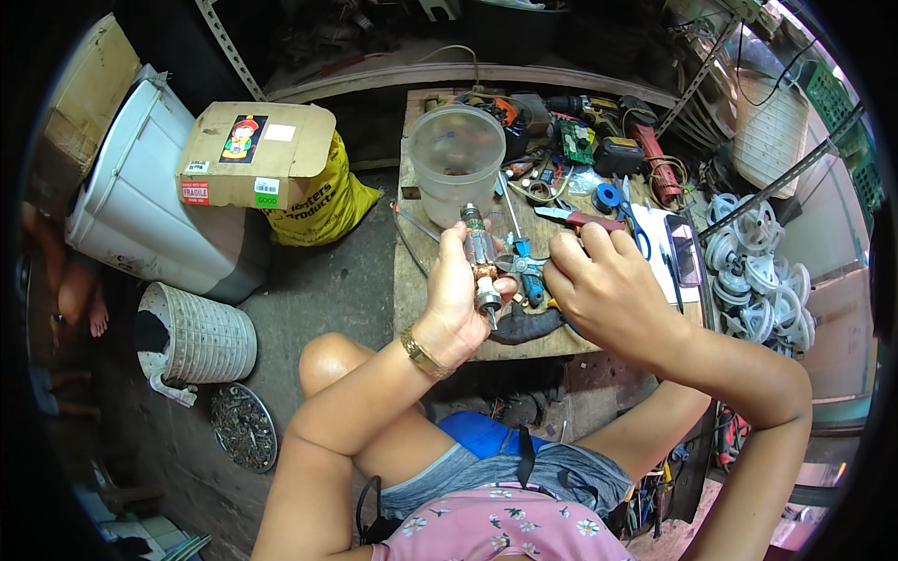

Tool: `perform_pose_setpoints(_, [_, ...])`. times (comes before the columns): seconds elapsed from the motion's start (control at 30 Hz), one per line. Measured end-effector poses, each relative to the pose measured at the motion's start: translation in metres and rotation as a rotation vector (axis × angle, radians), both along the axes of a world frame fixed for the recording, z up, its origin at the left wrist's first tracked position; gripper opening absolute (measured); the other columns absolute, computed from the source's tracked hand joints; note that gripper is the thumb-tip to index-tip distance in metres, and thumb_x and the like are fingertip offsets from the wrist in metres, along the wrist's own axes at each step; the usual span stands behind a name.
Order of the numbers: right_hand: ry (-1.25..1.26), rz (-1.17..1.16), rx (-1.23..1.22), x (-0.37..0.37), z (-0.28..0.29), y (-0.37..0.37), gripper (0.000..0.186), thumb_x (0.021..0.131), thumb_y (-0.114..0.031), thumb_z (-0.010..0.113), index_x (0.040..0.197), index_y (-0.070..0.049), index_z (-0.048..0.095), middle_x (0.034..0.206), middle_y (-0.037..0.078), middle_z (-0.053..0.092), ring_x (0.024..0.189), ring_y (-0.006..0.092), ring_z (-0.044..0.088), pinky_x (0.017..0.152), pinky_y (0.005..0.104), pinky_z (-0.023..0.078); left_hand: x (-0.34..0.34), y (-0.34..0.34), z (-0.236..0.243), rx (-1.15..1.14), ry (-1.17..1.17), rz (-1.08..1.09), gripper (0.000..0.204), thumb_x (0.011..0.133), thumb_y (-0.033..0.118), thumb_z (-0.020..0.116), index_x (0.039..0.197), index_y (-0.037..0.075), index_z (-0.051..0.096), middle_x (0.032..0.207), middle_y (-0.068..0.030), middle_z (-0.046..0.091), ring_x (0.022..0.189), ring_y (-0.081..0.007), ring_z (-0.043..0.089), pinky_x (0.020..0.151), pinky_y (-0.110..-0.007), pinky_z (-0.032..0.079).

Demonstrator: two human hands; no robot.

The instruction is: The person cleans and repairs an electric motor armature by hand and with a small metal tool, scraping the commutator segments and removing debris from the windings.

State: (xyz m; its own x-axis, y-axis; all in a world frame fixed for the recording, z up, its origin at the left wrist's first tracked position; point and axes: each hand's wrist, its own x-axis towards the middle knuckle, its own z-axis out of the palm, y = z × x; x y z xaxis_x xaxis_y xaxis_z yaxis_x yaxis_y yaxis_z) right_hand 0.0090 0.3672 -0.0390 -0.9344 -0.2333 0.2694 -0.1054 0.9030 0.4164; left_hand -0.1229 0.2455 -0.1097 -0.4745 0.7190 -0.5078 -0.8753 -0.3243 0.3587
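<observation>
Left hand (pixel 452 294) holds an armature (pixel 481 249); axis fore-aft, shaft tip (pixel 493 323) bodyward.

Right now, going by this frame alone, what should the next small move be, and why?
Probably ease the plier-like tool in the right hand slightly toward the copper winding: the left hand already holds the armature, and the tool's tip sits right beside the exposed copper, though contact is hard to tell.
</observation>
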Motion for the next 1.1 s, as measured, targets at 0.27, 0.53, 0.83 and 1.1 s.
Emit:
perform_pose_setpoints(0.27, [0.052, -0.065, -0.352, -0.003, -0.024, 0.003, 0.007, 0.075, -0.011, 0.062, 0.077, -0.006, 0.056, 0.083, 0.008, 0.053, 0.069, 0.0254, 0.061, 0.053, 0.0368, 0.051, -0.001, -0.001, 0.003, 0.057, 0.001, 0.034, 0.035, 0.102, 0.042, 0.050, 0.114, 0.010, 0.056, 0.088, -0.0033, 0.060, 0.063, -0.0115, 0.052, 0.045, -0.023, 0.042])
perform_pose_setpoints(0.53, [0.118, -0.154, -0.797, -0.016, -0.044, -0.004, 0.014, 0.071, 0.002, 0.061, 0.084, -0.002, 0.057, 0.088, 0.017, 0.060, 0.076, 0.0402, 0.063, 0.064, 0.0468, 0.053, 0.009, -0.001, 0.003, 0.133, 0.059, -0.009, 0.036, 0.102, 0.042, 0.048, 0.117, 0.010, 0.055, 0.088, -0.0039, 0.061, 0.067, -0.0125, 0.056, 0.044, -0.024, 0.043])
perform_pose_setpoints(0.83, [0.032, -0.309, -0.842, 0.009, -0.065, 0.029, 0.016, 0.081, -0.011, 0.064, 0.093, -0.001, 0.062, 0.098, 0.018, 0.059, 0.091, 0.0372, 0.059, 0.081, 0.0463, 0.048, -0.038, -0.002, -0.008, 0.294, 0.180, 0.070, 0.036, 0.102, 0.043, 0.047, 0.119, 0.012, 0.056, 0.092, -0.0030, 0.060, 0.073, -0.0148, 0.057, 0.056, -0.029, 0.050])
perform_pose_setpoints(1.1, [0.017, -0.470, -0.668, 0.017, -0.183, -0.026, 0.020, 0.077, -0.022, 0.071, 0.086, -0.004, 0.068, 0.103, 0.012, 0.056, 0.096, 0.0308, 0.052, 0.077, 0.0439, 0.040, -0.046, 0.002, -0.021, 0.317, 0.204, 0.059, 0.039, 0.104, 0.047, 0.044, 0.122, 0.014, 0.056, 0.090, -0.0042, 0.058, 0.074, -0.0147, 0.054, 0.059, -0.029, 0.049])
